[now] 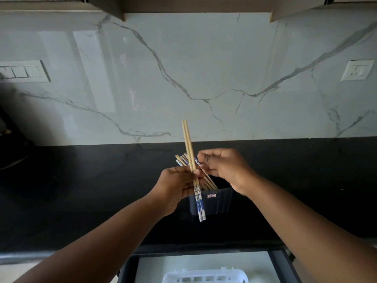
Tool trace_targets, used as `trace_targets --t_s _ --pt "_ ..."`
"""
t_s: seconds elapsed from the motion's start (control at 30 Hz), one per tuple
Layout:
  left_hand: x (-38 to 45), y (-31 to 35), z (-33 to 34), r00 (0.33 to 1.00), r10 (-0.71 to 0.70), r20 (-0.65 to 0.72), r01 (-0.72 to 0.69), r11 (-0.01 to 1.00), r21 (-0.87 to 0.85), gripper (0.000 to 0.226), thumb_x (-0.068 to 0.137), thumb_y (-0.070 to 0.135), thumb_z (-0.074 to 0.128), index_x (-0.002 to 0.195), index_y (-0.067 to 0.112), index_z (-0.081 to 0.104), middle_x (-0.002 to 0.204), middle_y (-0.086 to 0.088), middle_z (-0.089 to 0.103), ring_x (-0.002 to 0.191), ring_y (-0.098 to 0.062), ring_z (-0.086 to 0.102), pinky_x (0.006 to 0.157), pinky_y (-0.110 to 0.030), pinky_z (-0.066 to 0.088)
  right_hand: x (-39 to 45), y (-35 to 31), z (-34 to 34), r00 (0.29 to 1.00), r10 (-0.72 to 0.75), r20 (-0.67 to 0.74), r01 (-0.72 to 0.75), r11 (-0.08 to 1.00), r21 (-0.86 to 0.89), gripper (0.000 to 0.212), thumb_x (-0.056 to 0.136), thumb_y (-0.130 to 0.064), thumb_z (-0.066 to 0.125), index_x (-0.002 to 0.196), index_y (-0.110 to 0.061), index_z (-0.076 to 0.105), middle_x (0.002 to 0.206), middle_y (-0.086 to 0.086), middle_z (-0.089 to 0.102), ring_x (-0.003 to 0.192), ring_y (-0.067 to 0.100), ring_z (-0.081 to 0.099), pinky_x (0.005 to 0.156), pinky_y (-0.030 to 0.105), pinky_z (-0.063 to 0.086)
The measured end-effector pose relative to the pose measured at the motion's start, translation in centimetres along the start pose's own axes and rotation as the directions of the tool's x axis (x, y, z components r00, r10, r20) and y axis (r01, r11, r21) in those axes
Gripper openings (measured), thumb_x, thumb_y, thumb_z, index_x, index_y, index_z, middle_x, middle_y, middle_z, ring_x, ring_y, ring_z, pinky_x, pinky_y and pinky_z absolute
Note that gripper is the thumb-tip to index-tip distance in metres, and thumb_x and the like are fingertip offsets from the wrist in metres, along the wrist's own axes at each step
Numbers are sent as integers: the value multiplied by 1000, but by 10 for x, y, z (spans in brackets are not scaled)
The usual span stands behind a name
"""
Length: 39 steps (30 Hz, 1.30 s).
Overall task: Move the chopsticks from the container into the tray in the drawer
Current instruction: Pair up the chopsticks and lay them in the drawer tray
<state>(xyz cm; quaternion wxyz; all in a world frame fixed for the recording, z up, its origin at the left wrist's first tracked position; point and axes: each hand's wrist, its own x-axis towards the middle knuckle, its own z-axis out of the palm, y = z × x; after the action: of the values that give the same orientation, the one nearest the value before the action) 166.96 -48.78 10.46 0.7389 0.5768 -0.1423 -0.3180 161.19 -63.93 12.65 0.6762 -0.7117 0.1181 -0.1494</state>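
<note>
Left hand (179, 184) is pinching a pair of chopsticks (192, 170) about mid-length, fingers curled round both sticks, plain tips up, blue-patterned ends hanging down in front of the container (212, 202). That pair is clear of the container and held near upright over the black counter (81, 190). Right hand (224, 166) is just beside it, fingers curled in at the tops of the remaining chopsticks (183, 159), which lean left out of the container; looks like it's picking at one but I can't tell if it actually has hold of anything. Container sits on the counter near the front edge; below it the drawer (204, 260) is open with the white tray (206, 277) at the bottom of view, and no chopsticks in the part I can see. Handling, my read: thin stiff sticks, very light, smooth finish so they'll slide against each other and fan out if pinched loosely. Grab near the middle and keep the pair parallel; holding at one end lets them scissor. Not fragile, but a dropped one will roll on that counter. Loose ones in the container are crossed, so pull straight along their lean or they'll drag neighbours out. Early in the job I'd say, most sticks not yet moved
</note>
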Motion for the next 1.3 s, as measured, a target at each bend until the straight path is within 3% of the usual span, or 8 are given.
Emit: trace_targets --t_s 0.23,0.6,0.77,0.83,0.93,1.03,1.1,1.3 --pt "1 -10 -14 996 15 -86 -32 981 -192 12 89 3 60 90 2 71 88 -13 76 83 -20 74 64 -26 58 -46 56 18 930 333 153 -336 942 -12 11 78 -11 78 88 -10 74 78 7 75 75 17 71 69 31 60" --pt "-1 -38 -40 997 -57 -61 49 990 -130 23 74 28 71 85 9 75 91 -14 76 86 -22 74 71 -32 59 -63 95 5 877 446 180 -455 890 13 16 75 0 78 90 -2 72 78 14 75 72 22 73 65 33 61" --pt "4 -60 -102 915 -84 -395 76 996 -37 43 92 50 53 103 10 65 99 -7 72 91 -18 68 76 -29 51 -88 149 -28 828 536 165 -406 775 -484 8 78 -6 77 75 -13 75 66 6 71 63 14 66 61 25 55" --pt "1 -76 -127 873 23 -487 87 975 203 36 92 50 54 97 17 68 98 -5 72 85 -15 66 71 -26 50 -98 176 -40 803 574 161 -303 625 -720 10 78 -12 75 70 -17 75 62 -5 67 56 4 58 57 17 47" --pt "2 -101 -155 882 283 -377 102 665 740 39 91 53 53 106 21 69 90 2 72 80 -9 63 66 -24 48 -109 207 -48 757 630 175 -137 415 -899 5 79 -16 71 82 -17 75 67 -12 61 59 -1 52 55 16 40" --pt "13 -118 -167 939 335 -80 11 204 979 51 95 51 47 136 22 52 143 -6 52 138 -22 37 113 -39 28 -111 225 -46 721 671 170 -44 290 -956 14 80 -12 66 91 -14 75 79 -4 67 67 9 57 65 22 44" --pt "22 -123 -166 966 257 18 -14 -18 1000 67 94 61 36 149 22 32 159 -5 24 149 -23 6 120 -42 4 -109 233 -41 710 681 177 39 213 -976 18 81 -8 61 95 -8 72 94 8 71 83 21 64 67 26 43" --pt "38 -147 -151 993 94 -74 91 -190 978 83 90 70 17 154 19 2 163 -5 -4 148 -23 -13 119 -42 -10 -104 258 -19 688 702 184 149 112 -983 27 76 5 48 56 -11 39 59 2 39 62 23 45 56 23 34"
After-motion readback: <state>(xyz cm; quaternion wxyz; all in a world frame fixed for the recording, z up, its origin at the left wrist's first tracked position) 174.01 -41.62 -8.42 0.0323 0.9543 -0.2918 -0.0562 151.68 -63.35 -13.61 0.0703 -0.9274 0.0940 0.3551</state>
